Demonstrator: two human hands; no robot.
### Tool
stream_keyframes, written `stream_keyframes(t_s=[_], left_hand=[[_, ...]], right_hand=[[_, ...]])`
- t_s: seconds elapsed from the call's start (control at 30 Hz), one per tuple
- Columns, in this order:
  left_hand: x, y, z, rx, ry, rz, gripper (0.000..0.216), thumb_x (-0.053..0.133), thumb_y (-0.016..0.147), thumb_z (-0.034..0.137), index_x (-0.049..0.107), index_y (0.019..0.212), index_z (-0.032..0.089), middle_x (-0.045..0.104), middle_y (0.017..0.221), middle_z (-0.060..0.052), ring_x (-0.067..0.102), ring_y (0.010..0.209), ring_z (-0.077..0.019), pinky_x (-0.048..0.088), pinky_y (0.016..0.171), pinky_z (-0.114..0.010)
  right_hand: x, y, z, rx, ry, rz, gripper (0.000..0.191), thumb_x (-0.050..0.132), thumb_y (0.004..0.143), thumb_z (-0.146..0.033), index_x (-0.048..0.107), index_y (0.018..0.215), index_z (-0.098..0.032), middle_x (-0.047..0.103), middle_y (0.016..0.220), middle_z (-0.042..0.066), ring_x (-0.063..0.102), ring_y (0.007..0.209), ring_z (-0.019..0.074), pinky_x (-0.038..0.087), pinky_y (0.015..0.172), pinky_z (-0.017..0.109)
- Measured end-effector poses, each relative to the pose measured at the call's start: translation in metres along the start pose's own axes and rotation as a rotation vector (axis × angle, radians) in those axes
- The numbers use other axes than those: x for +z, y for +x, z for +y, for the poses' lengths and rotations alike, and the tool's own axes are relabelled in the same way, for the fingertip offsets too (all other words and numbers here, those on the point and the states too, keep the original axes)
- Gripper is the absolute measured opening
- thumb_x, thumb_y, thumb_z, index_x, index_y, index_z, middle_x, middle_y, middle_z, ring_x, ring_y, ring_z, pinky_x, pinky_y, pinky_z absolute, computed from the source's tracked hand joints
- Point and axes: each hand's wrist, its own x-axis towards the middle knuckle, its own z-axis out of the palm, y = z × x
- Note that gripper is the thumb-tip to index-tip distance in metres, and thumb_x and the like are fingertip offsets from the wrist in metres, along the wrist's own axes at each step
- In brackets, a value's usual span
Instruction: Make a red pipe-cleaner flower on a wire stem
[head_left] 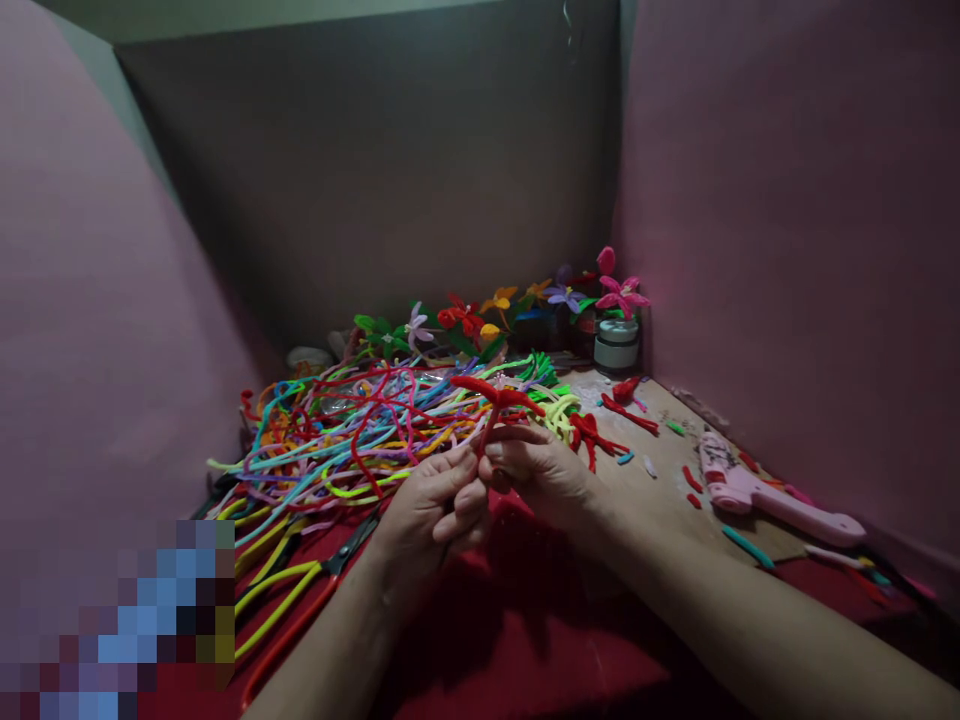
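In front of me I hold a red pipe-cleaner flower [499, 398], its two visible petals spread left and right above a thin stem. My left hand [442, 495] pinches the lower stem between thumb and fingers. Just beside it, my right hand [538, 468] is closed on the stem too, fingertips nearly touching those of the left. The stem's lower end is hidden by the fingers. Behind my hands lies a tangled heap of many-coloured pipe cleaners [352, 440]. Right of my right hand sits another red pipe-cleaner piece [592, 438].
Scissors with red handles [262, 655] and yellow-handled tools [281, 590] lie on the left. At right are a pink glue gun [780, 500], cut pipe-cleaner scraps [691, 480] and a lidded jar [616, 345]. Finished flowers [465, 315] line the back. Pink walls [787, 200] flank both sides.
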Motion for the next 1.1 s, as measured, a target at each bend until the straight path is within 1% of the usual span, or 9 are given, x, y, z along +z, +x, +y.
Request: stream_keyframes(t_s=[0.1,0.2,0.33,0.43,0.53,0.67,0.83,0.97,1.1], left_hand=[[0.003,0.002,0.002,0.057,0.222,0.103,0.022,0.055,0.079,0.035,0.057,0.073,0.013,0.047,0.048,0.005,0.031,0.03,-0.0017,0.027,0.033,-0.015],[0.005,0.002,-0.001,0.233,0.55,0.271,0.021,0.057,0.077,0.035,0.058,0.07,0.015,0.051,0.052,0.003,0.042,0.039,-0.0063,0.032,0.04,-0.018],[0.006,0.0,-0.009,0.499,0.914,0.475,0.01,0.057,0.076,0.028,0.062,0.073,0.019,0.05,0.051,0.003,0.043,0.044,-0.0092,0.035,0.048,-0.021],[0.004,-0.001,-0.013,0.608,1.024,0.501,0.008,0.056,0.077,0.023,0.063,0.074,0.02,0.049,0.05,0.003,0.042,0.044,-0.0101,0.035,0.05,-0.021],[0.002,0.0,-0.015,0.625,1.05,0.495,0.01,0.053,0.079,0.022,0.061,0.075,0.021,0.05,0.052,0.003,0.043,0.046,-0.0106,0.035,0.052,-0.022],[0.005,0.0,-0.014,0.574,1.016,0.511,0.013,0.052,0.079,0.022,0.057,0.068,0.02,0.049,0.052,0.003,0.042,0.046,-0.0103,0.034,0.05,-0.022],[0.009,0.0,-0.011,0.49,0.832,0.459,0.023,0.05,0.079,0.021,0.05,0.056,0.018,0.043,0.046,0.005,0.038,0.043,-0.0082,0.032,0.046,-0.02],[0.009,0.002,-0.011,0.444,0.697,0.427,0.022,0.051,0.079,0.022,0.049,0.057,0.017,0.041,0.045,0.006,0.035,0.042,-0.0063,0.03,0.044,-0.019],[0.007,0.004,-0.014,0.388,0.548,0.354,0.02,0.053,0.079,0.025,0.05,0.061,0.016,0.043,0.046,0.006,0.036,0.042,-0.0054,0.03,0.044,-0.019]], right_hand=[[0.001,0.001,0.001,-0.053,-0.047,0.076,0.017,0.07,0.061,-0.019,0.07,0.078,-0.015,0.062,0.063,0.001,0.048,0.054,0.0089,0.032,0.049,0.022],[0.002,0.001,0.002,-0.099,-0.098,0.148,0.014,0.073,0.06,-0.02,0.071,0.073,-0.016,0.062,0.064,0.0,0.045,0.052,0.0076,0.031,0.048,0.022],[0.006,-0.001,0.001,-0.188,-0.144,0.145,0.012,0.073,0.061,-0.021,0.071,0.072,-0.017,0.063,0.069,0.0,0.047,0.056,0.0078,0.034,0.053,0.023],[0.009,-0.002,0.001,-0.196,-0.159,0.121,0.01,0.072,0.062,-0.022,0.071,0.072,-0.018,0.062,0.065,-0.002,0.044,0.053,0.0066,0.034,0.053,0.023],[0.011,-0.003,0.0,-0.2,-0.144,0.125,0.013,0.074,0.061,-0.024,0.071,0.071,-0.018,0.062,0.065,-0.002,0.045,0.055,0.0075,0.036,0.056,0.023],[0.012,-0.003,-0.001,-0.201,-0.16,0.111,0.012,0.073,0.061,-0.024,0.071,0.071,-0.018,0.062,0.064,-0.001,0.045,0.054,0.0078,0.038,0.058,0.024],[0.012,-0.002,-0.002,-0.203,-0.148,0.09,0.008,0.071,0.063,-0.019,0.07,0.071,-0.017,0.061,0.064,-0.002,0.045,0.054,0.0074,0.039,0.057,0.023],[0.011,-0.003,-0.004,-0.256,-0.175,0.03,0.006,0.07,0.065,-0.02,0.068,0.069,-0.017,0.059,0.065,-0.002,0.048,0.058,0.0084,0.04,0.061,0.023],[0.01,-0.004,-0.005,-0.243,-0.178,0.004,0.009,0.069,0.066,-0.023,0.068,0.073,-0.017,0.062,0.071,-0.001,0.053,0.064,0.0112,0.043,0.065,0.025]])
